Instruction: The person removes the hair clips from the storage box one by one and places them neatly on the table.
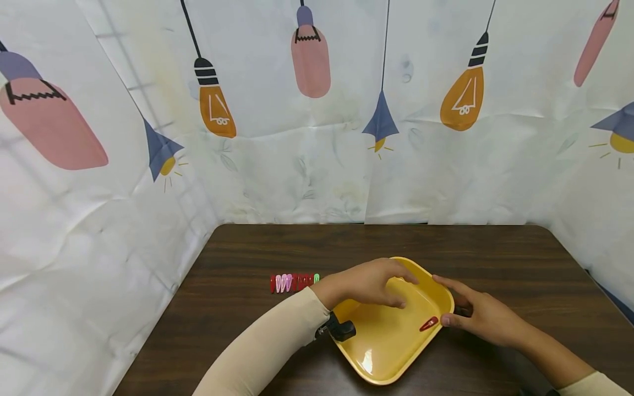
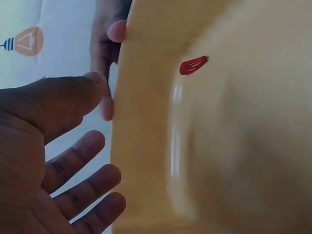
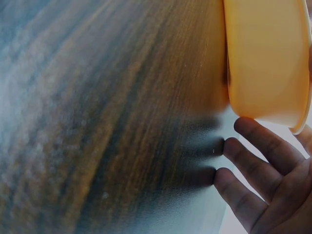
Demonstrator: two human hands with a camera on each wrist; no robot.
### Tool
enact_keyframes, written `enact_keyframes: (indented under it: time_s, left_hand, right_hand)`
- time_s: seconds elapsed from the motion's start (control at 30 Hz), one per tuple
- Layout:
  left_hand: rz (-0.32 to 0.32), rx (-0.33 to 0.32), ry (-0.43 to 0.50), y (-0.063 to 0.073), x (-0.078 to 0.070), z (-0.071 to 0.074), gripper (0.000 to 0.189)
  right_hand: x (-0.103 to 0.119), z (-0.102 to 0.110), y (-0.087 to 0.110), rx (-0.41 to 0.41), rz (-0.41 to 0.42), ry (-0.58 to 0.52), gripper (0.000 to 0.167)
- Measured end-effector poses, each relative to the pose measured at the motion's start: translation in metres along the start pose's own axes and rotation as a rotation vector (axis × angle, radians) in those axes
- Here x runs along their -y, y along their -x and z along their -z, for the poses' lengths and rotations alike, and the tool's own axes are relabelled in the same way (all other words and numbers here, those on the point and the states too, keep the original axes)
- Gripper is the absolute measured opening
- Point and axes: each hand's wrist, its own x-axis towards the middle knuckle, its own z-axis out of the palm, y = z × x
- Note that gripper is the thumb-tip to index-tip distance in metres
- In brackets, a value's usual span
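Note:
A yellow tray (image 1: 378, 330) stands on the dark wooden table, turned cornerwise. One red hair clip (image 1: 428, 323) lies inside it near the right side, and the left wrist view shows the same hair clip (image 2: 193, 65). My left hand (image 1: 373, 280) is over the tray's far left part, its fingers loosely bent and spread, with nothing held. At the tray's right corner is my right hand (image 1: 482, 316), its thumb and index finger touching the rim. In the right wrist view the other fingers (image 3: 251, 163) extend below the tray's outer wall and touch the table.
Left of the tray, a row of several hair clips (image 1: 292, 282) in red, pink and green lies on the table (image 1: 238, 330), partly behind my left forearm. A curtain (image 1: 307, 165) printed with lamps hangs behind the table and along both sides.

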Motion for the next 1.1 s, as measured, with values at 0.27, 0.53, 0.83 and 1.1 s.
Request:
enact_keyframes:
  time_s: [0.27, 0.53, 0.83, 1.1]
  left_hand:
    - [0.015, 0.077, -0.047, -0.016, -0.004, -0.015, 0.049]
    - [0.004, 0.118, -0.119, -0.03, -0.007, -0.027, 0.048]
    - [0.01, 0.171, -0.233, -0.042, -0.009, -0.039, 0.049]
    - [0.06, 0.216, -0.285, -0.048, -0.01, -0.048, 0.051]
  right_hand:
    - [0.001, 0.0, 0.0, -0.001, 0.002, 0.009, 0.082]
    - [0.0, 0.0, 0.001, 0.008, 0.027, -0.005, 0.082]
    - [0.0, 0.0, 0.001, 0.003, 0.022, 0.008, 0.081]
    - [0.0, -0.001, 0.001, -0.008, 0.017, 0.015, 0.08]
